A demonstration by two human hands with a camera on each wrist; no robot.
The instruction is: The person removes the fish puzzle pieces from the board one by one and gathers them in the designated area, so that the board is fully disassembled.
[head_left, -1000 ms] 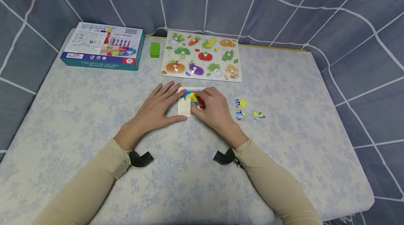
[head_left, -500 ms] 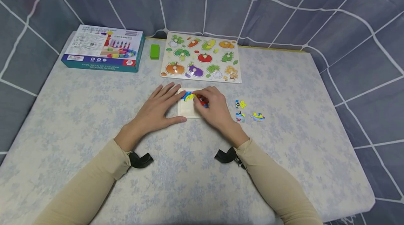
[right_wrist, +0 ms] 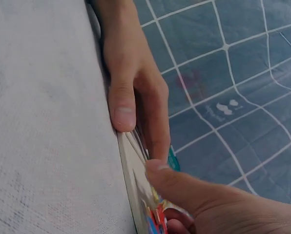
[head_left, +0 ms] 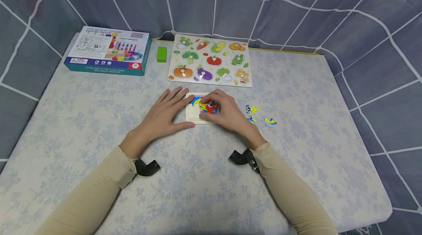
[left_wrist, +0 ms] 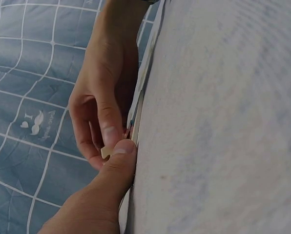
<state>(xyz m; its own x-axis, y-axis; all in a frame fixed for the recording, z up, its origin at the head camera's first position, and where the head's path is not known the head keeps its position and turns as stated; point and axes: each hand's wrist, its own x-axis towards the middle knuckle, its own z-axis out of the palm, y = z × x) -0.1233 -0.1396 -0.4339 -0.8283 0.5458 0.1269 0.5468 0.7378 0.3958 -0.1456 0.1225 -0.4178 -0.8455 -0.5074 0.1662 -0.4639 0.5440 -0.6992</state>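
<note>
A small framed puzzle board (head_left: 193,118) lies flat at mid-table, with its lower left part bare wood. Blue and yellow pieces (head_left: 196,100) fill its upper left, and a red-and-blue part (head_left: 211,108) shows on the right. My left hand (head_left: 161,114) lies spread at the board's left side, forefinger and thumb on its edge. My right hand (head_left: 225,112) is over the board's right half, pinching a puzzle piece (left_wrist: 106,152) between thumb and fingers. That piece's pale wooden edge shows in the left wrist view. The right hand hides part of the board.
Loose puzzle pieces (head_left: 270,122) lie right of the board, one partly covered by the right hand. Behind stands a vegetable peg board (head_left: 211,50), with a green block (head_left: 161,54) and a boxed bead set (head_left: 107,50) to its left. A grey curtain hangs behind.
My right wrist has shifted slightly right and its fingers have opened wider around the piece, baring more of the red picture. The left hand has stayed in place.
</note>
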